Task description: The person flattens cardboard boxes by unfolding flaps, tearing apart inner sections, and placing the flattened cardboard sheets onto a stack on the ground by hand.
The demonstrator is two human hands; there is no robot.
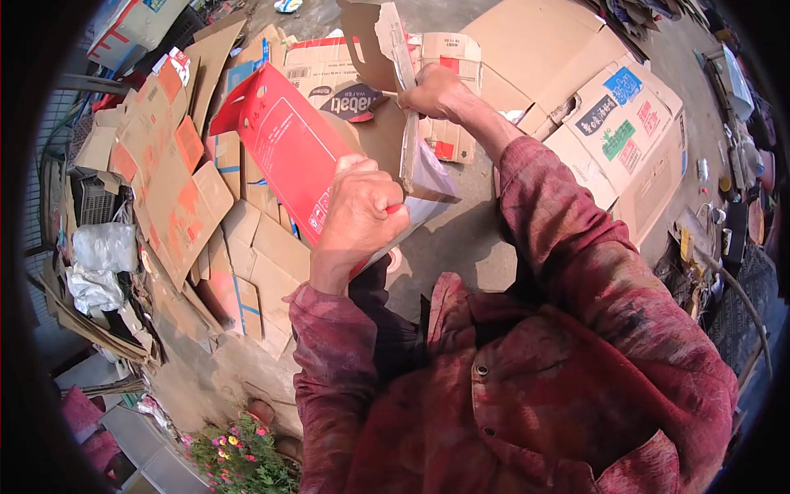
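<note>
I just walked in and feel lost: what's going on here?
A person is handling cardboard: the left hand is closed on a red carton, and the right hand grips a ragged cardboard edge. Cardboard pieces lie heaped on one side, with a printed box on the other.

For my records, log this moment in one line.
left hand: gripping red carton | right hand: gripping torn cardboard edge | printed box: to the right

faded red jacket (527,387) with pale blotches, long sleeves (568,214), round metal snaps (483,370), dark trousers (383,317).
</note>
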